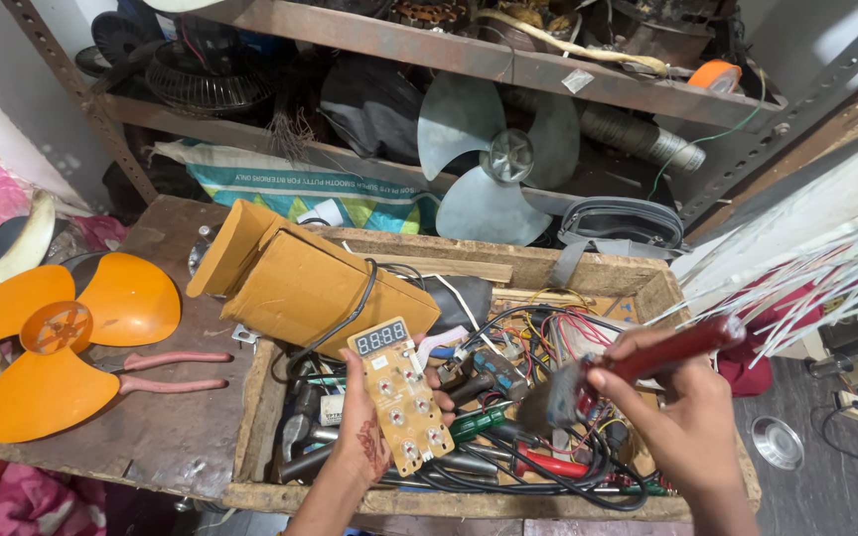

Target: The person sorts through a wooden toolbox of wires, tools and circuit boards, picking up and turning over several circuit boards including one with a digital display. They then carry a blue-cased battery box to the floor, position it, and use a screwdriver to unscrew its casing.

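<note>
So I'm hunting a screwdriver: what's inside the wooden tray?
In the tray: tangled wires, a green-handled tool, a red-handled tool, metal pieces. The cardboard box and wires hide the rest.

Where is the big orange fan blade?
In the head view, the orange fan blade lies at the far left on the wooden bench, beside the red-handled pliers, left of the wooden toolbox.

Counts: 2 hands, left hand (364, 422) and right hand (682, 417). 1 circuit board (399, 395) with a digit display, 1 red-handled brush (638, 369). 2 fan blades: orange fan blade (57, 342) near left, grey fan blade (500, 159) far on the shelf. 1 pliers (166, 371) with pink grips. 1 cardboard box (295, 283). 1 wooden tray (255, 417) of tools; wires inside too tangled to count.
</note>
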A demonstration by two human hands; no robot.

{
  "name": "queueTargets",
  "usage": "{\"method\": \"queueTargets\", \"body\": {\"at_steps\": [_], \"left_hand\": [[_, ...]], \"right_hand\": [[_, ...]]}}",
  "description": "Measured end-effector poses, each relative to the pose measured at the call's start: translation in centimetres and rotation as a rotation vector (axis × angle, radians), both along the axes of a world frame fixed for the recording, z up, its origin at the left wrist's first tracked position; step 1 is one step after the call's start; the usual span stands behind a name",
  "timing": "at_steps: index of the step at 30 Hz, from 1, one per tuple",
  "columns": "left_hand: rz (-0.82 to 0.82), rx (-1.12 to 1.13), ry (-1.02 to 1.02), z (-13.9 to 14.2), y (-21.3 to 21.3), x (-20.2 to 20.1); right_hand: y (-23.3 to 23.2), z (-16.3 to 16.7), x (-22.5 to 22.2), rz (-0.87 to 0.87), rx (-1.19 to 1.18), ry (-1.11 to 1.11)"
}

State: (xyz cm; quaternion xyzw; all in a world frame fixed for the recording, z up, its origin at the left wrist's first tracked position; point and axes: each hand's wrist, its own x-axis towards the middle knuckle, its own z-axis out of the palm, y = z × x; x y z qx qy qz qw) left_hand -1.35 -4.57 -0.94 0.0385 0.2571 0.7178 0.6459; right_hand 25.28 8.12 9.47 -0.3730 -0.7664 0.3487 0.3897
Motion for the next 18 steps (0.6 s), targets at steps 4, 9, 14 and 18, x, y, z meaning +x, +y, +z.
{"method": "queueTargets", "body": {"at_steps": [4,9,14,18], "left_hand": [[-0.053,-0.001,0.013,-0.3,-0.1,0.2],[-0.086,0.011,-0.019,-0.5,0.0,0.2],[-0.087,0.050,-0.030,-0.6,-0.1,0.1],[-0.103,0.049,-0.050,-0.5,-0.3,-0.1]], "right_hand": [[-0.2,-0.3,-2.1,-0.260,0.155,-0.151],[1.3,-1.5,-3.7,-0.315,0.517,-0.629],[0.1,-6.2,-5.5,0.023,0.523,-0.445],[0.1,-10.8,-9.2,0.292,0.024,-0.368]]}}
